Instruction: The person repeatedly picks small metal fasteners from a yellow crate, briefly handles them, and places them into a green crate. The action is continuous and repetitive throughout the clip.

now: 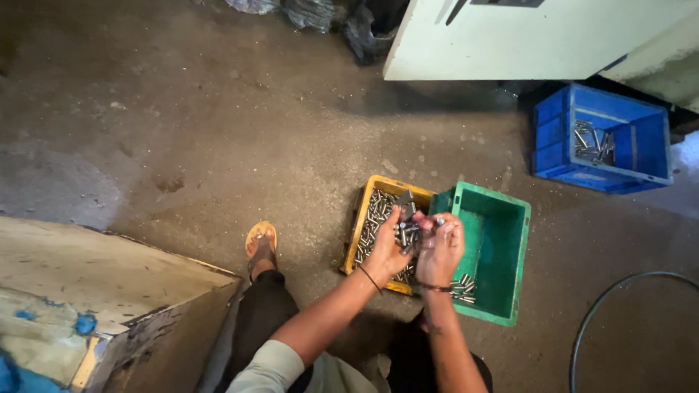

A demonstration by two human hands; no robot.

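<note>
We squat over two crates on concrete floor (218,131). Left hand (388,247) cupped, fingers curled round bunch of small metal pins (406,234) above yellow crate (362,218). Right hand (439,246) pinches a few pins from bunch, over green crate (502,255). Judgement: keep left palm level, draw pins few at a time, release low over green crate so none bounce out. Few pins already in green crate's near corner. Blue crate (553,138), upper right, holds more parts. No labels legible.
</note>
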